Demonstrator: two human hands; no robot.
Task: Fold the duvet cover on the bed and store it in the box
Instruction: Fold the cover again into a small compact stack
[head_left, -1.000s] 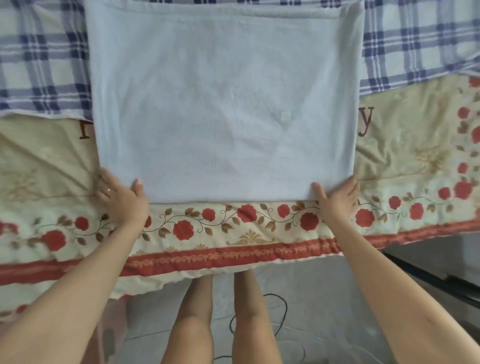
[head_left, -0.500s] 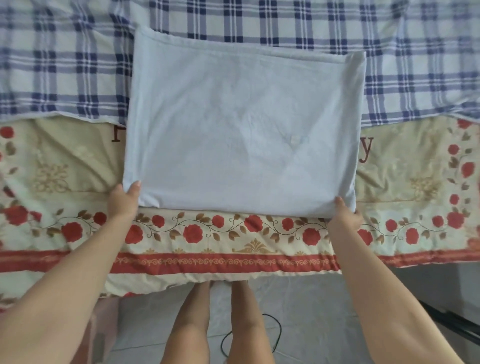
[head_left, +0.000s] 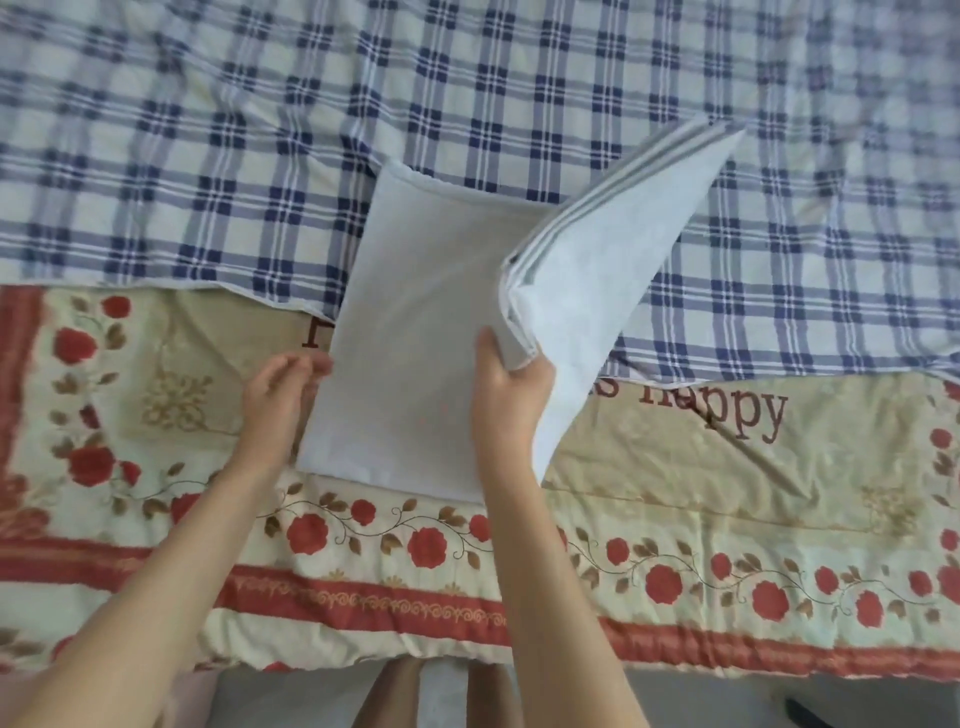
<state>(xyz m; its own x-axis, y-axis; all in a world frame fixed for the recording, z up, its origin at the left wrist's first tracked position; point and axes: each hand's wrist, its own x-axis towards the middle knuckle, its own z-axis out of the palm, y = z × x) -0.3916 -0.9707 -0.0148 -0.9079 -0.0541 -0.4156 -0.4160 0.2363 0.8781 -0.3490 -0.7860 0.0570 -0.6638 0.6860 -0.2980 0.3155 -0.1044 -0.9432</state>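
Pale blue duvet cover (head_left: 410, 332), folded to a thick rectangle, lies on the bed w/ its near part on the floral quilt (head_left: 675, 519) and its far part over the blue-white plaid sheet (head_left: 260, 156). Its right half is lifted off the bed & tilted up toward the left half, layered edges fanned at the raised corner. Right hand (head_left: 511, 395) is clamped on that raised half's near edge, thumb on top, fingers underneath. Left hand (head_left: 275, 389) sits at the cover's left edge, fingers loosely curled & touching the fabric; can't tell if it grips. Hands are apart, left half of the cover between them. Brown lettering "happy" (head_left: 727, 410) shows on the quilt just right of the cover. Person's legs (head_left: 395, 696) stand at the bed's near side
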